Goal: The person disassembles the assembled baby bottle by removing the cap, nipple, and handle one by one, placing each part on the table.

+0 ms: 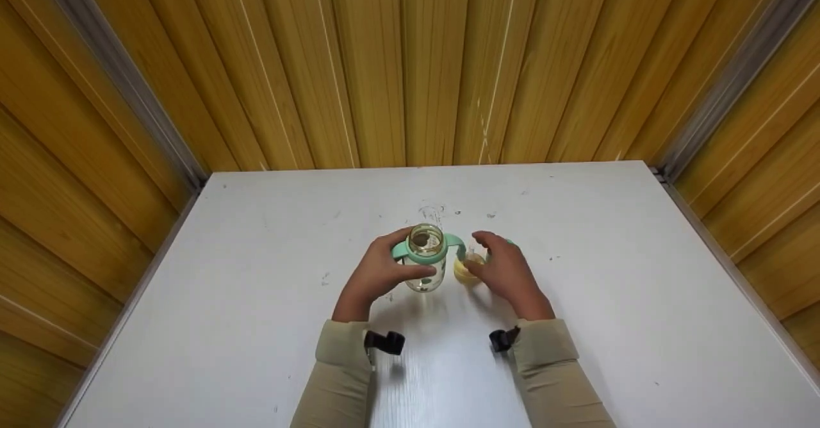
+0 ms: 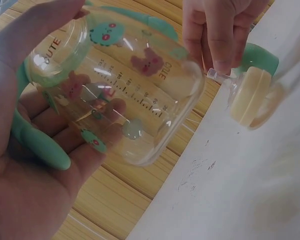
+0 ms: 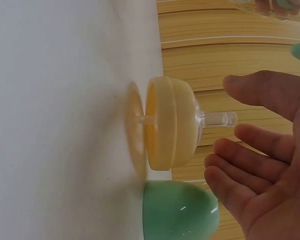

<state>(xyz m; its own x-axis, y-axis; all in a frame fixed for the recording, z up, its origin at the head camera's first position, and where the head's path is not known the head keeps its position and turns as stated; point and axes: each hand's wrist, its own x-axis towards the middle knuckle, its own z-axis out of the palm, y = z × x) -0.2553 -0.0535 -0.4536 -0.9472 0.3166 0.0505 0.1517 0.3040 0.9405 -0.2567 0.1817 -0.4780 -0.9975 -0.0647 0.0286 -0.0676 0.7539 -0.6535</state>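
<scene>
My left hand (image 1: 375, 273) grips a clear baby bottle (image 1: 424, 280) by its upper part, thumb in front and fingers behind. The bottle has an uncovered mouth, two green handles (image 2: 40, 145), printed cartoon figures and measuring marks. To its right, a pale yellow collar (image 3: 172, 125) with a clear spout (image 3: 220, 119) pointing up is at the tabletop, a thin tube showing beneath it. My right hand (image 3: 270, 155) is around the spout's tip with thumb and fingers apart, not gripping it. A green dome cap (image 3: 180, 210) stands beside the collar, mostly hidden by that hand in the head view.
The white tabletop (image 1: 256, 255) carries small dark scuffs. Wood-patterned panels (image 1: 371, 63) rise behind it and at both sides. A dark wrist mount (image 1: 386, 343) sits at each cuff.
</scene>
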